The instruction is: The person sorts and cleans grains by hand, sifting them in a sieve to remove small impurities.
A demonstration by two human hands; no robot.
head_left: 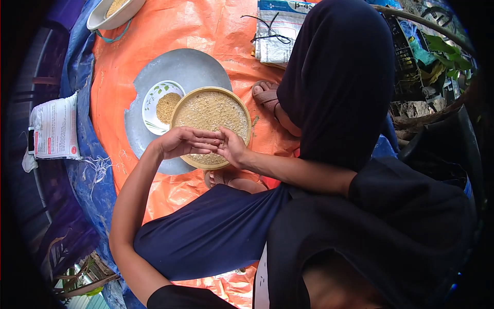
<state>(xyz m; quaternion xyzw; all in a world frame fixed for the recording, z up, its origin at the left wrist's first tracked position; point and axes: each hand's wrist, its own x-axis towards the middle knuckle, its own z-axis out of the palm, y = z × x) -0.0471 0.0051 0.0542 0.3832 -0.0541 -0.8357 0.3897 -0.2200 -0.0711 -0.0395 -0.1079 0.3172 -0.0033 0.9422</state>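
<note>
A round tray (pixel 212 110) full of pale grain rests partly on a grey metal disc (pixel 139 121). Beside it on the disc is a white plate (pixel 150 108) with a leaf pattern and a small heap of brownish grain (pixel 167 105). Over the tray's near edge, my left hand (pixel 189 142) has its fingers stretched out towards the right. My right hand (pixel 233 148) meets its fingertips, palm turned up and fingers slightly bent but open. I see nothing held in either hand.
An orange sheet (pixel 170 26) lies over a blue tarp (pixel 85 185). A white container (pixel 117 15) with grain is at the upper left, a printed sack (pixel 55 126) at the left. Folded sacks (pixel 278 36) lie at the top, near my foot (pixel 267 95). Black crates (pixel 406 56) stand at the right.
</note>
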